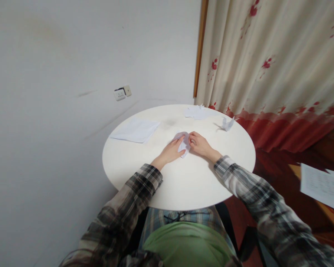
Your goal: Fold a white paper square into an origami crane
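Observation:
A small folded sheet of white paper (185,144) lies on the round white table (178,185), between my two hands. My left hand (172,150) rests over its left side, fingers stretched out flat and the thumb apart near its lower edge. Bent fingers of my right hand (199,144) pinch the paper's right edge. Those fingertips partly hide the edge, and the left hand covers part of the folds. To the right, beyond my right hand, stands a folded paper crane (226,124).
Flat white sheets (136,129) lie at the table's left. More paper (195,112) is at the far edge. A wall with a socket (119,94) borders the left, a floral curtain (256,66) the back right. Written sheets (321,183) lie on a lower wooden surface at right.

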A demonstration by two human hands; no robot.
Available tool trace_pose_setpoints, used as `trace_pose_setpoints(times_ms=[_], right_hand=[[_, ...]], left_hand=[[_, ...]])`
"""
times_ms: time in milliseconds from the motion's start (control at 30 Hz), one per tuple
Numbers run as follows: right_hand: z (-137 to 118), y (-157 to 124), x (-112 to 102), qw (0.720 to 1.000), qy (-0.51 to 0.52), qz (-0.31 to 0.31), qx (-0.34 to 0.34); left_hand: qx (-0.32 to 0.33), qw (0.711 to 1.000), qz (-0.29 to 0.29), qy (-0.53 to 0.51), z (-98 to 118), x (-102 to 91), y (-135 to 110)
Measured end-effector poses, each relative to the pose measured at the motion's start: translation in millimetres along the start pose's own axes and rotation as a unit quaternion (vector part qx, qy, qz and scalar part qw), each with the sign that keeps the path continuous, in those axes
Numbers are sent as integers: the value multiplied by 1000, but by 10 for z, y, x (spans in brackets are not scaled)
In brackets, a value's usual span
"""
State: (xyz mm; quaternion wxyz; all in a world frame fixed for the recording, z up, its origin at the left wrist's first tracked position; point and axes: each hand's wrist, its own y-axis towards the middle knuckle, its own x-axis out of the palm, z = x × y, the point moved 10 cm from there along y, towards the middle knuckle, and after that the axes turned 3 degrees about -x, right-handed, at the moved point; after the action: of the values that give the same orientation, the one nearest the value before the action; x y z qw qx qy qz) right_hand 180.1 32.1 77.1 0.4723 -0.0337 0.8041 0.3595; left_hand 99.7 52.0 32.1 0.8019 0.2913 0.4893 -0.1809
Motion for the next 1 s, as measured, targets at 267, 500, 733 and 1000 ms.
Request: trace_pose_setpoints(times_ms=[267,500,733,1000], right_hand=[[4,-7,-72,999,18,42,-14],[11,-24,-113,998,16,60,-21],[-53,-24,-66,999,1,30,-37],[22,-24,-42,1000,-17,16,-6]], left_hand=[[-8,1000,5,-2,-20,1,0],[-19,1000,1,1,-65,27,8],[-20,1000,2,-13,-47,13,7],[-3,1000,8,-4,-29,10,3]])
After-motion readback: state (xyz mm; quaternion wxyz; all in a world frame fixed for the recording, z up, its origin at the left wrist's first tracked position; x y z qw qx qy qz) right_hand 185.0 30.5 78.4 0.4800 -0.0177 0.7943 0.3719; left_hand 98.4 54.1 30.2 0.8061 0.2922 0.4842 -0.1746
